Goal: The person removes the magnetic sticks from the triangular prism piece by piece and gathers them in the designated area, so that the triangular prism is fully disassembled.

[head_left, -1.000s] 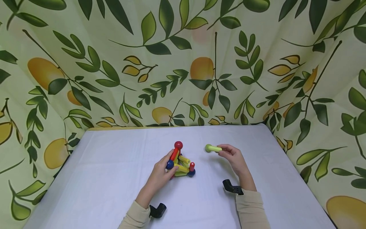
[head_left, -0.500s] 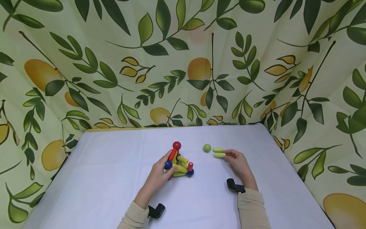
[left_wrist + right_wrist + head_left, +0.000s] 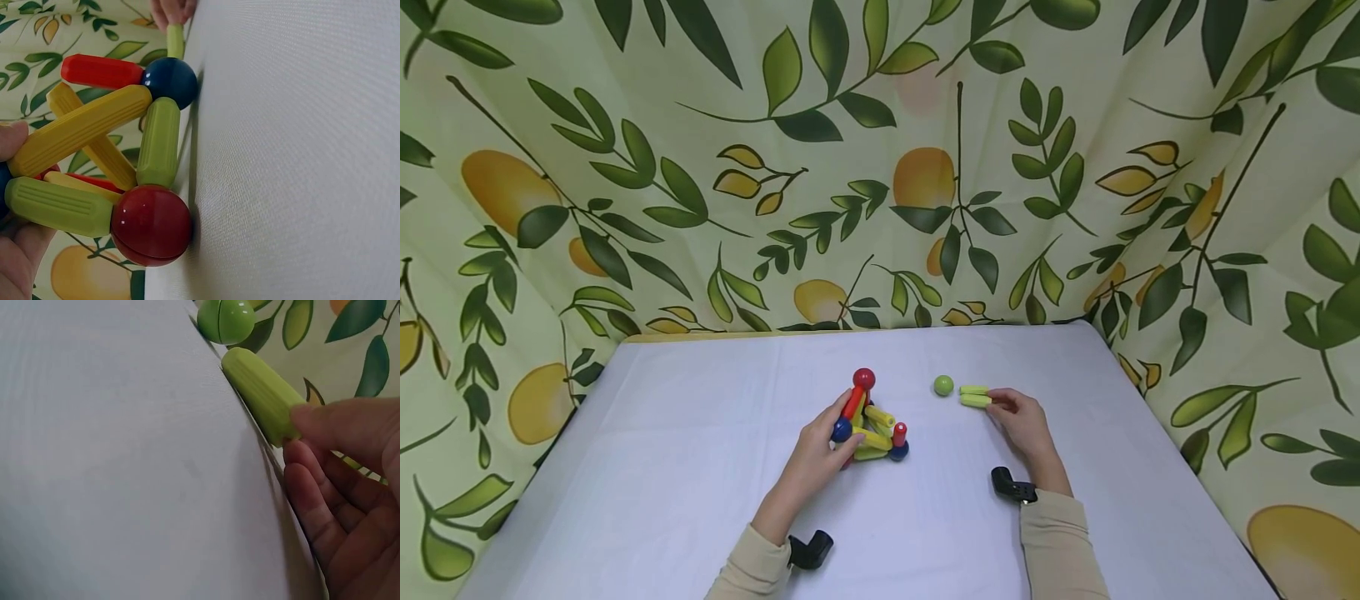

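My left hand holds the left side of a built frame of magnetic sticks and balls, near a blue ball. In the left wrist view a red ball, yellow stick, green stick and dark blue ball show, with the thumb at the yellow stick's end. My right hand pinches the end of a light green stick. Two light green sticks lie side by side in the head view. Just left of them sits a loose green ball, apart from both.
A white cloth covers the table. Behind it and at the sides hangs a leaf-and-fruit patterned curtain. The frame's red ball stands at its top, and a short red stick points up from its right corner.
The light green stick in my right hand has come off the green ball. A second stick has come into view beside it, and the gap between them has narrowed. My left hand keeps its grip.
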Demonstrator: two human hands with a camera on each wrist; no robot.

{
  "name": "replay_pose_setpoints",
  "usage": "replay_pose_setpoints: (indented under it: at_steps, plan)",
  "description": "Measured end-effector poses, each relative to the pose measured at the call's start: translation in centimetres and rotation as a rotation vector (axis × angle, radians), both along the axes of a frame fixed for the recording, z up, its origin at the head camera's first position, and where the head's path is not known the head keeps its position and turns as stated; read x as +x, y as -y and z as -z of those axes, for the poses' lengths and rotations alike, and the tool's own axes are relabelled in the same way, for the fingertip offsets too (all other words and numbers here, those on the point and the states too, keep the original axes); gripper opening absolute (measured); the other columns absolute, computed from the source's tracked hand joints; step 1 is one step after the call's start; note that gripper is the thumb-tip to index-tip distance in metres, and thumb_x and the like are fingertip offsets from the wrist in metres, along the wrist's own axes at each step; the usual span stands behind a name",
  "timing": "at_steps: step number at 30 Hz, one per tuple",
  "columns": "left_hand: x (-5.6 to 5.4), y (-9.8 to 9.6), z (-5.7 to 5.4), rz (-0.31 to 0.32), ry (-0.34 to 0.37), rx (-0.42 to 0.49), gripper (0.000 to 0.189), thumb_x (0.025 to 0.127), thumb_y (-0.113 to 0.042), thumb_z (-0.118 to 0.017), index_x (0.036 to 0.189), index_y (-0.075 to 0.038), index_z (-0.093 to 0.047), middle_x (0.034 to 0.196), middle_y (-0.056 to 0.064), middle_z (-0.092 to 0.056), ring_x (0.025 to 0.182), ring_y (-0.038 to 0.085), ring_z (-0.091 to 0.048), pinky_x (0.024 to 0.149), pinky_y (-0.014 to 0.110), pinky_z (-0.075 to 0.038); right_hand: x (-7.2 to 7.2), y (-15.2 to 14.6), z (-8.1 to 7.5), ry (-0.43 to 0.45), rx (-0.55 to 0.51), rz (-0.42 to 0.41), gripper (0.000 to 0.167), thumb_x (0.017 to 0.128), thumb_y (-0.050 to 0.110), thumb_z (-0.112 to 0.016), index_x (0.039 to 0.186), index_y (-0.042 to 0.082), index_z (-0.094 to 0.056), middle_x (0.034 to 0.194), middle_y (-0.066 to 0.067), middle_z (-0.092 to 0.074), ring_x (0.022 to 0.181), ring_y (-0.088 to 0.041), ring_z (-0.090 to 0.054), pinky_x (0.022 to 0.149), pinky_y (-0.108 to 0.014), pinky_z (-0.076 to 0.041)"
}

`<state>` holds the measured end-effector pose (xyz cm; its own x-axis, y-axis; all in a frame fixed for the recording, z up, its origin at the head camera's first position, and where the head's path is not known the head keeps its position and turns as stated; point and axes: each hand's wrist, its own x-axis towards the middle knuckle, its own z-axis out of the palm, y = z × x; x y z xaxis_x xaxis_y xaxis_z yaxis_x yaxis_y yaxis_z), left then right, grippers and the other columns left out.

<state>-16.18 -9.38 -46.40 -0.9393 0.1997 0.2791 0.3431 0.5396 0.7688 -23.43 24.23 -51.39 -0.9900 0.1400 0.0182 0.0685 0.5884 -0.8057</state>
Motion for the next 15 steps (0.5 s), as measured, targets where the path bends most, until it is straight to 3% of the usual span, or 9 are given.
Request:
replay_pose_setpoints:
  at_steps: [4, 9, 15]
  plan:
    - [0.0, 0.0, 0.0, 0.000, -0.004, -0.002, 0.070, 0.085, -0.016, -0.071, 0.146, -0.012, -0.036, 0.136, 0.015, -0.053, 0.122, 0.031, -0.054, 0.091, 0.040, -0.051, 0.0, 0.3, 0.2, -0.022, 0.047, 0.029, 0.024, 0.090, 0.009, -0.062, 0.113, 0.004, -0.065, 0.102, -0.014, -0.067, 0.090, -0.022, -0.060, 0.076, -0.029, -0.049]
    - [0.1, 0.0, 0.0, -0.005, -0.002, -0.005, 0.070, 0.085, -0.017, -0.071, 0.146, -0.012, -0.037, 0.136, 0.015, -0.053, 0.122, 0.031, -0.054, 0.091, 0.040, -0.051, 0.1, 0.3, 0.0, -0.066, 0.032, 0.087, 0.023, 0.091, 0.012, -0.061, 0.112, 0.005, -0.065, 0.103, -0.013, -0.067, 0.092, -0.023, -0.060, 0.079, -0.032, -0.050]
    - [0.1, 0.0, -0.1, -0.005, -0.002, -0.012, 0.069, 0.085, -0.017, -0.071, 0.146, -0.010, -0.037, 0.135, 0.015, -0.053, 0.122, 0.031, -0.054, 0.091, 0.040, -0.051, 0.6, 0.9, -1.5, -0.146, -0.052, 0.087, 0.023, 0.090, 0.012, -0.063, 0.111, 0.005, -0.066, 0.108, -0.013, -0.068, 0.095, -0.021, -0.061, 0.073, -0.010, -0.046]
